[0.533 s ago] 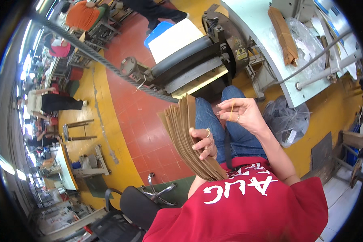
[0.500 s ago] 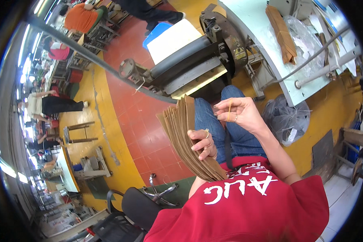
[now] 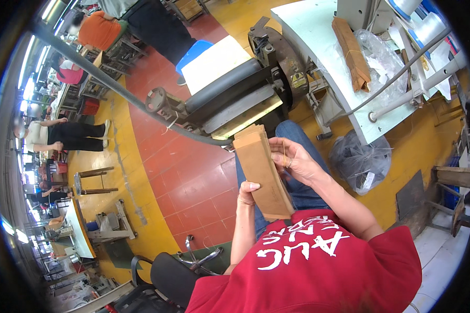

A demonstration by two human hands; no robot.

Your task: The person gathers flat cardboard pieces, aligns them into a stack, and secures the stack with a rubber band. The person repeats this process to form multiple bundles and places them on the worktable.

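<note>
A stack of long, flat brown strips (image 3: 263,180) stands over my lap with its broad face showing; the material could be leather or paper. My left hand (image 3: 248,193) grips it at the lower left, thumb on the front face and the other fingers hidden behind. At the right edge of the stack, my right hand (image 3: 295,161) has its fingers bent, with a thin yellow rubber band (image 3: 284,152) looped around them. Whether its fingertips press on the strips is hard to see.
Ahead stands a dark roller machine (image 3: 230,91) with a white sheet (image 3: 214,65) on top. To the right, a pale table (image 3: 360,117) bears another brown bundle (image 3: 351,57). A grey plastic bag (image 3: 360,161) sits below. Several people are further off; an office chair (image 3: 175,276) is at left.
The stack has turned from its fanned edges to its broad face and squared up. My right hand has moved left and down to the stack's edge with the rubber band.
</note>
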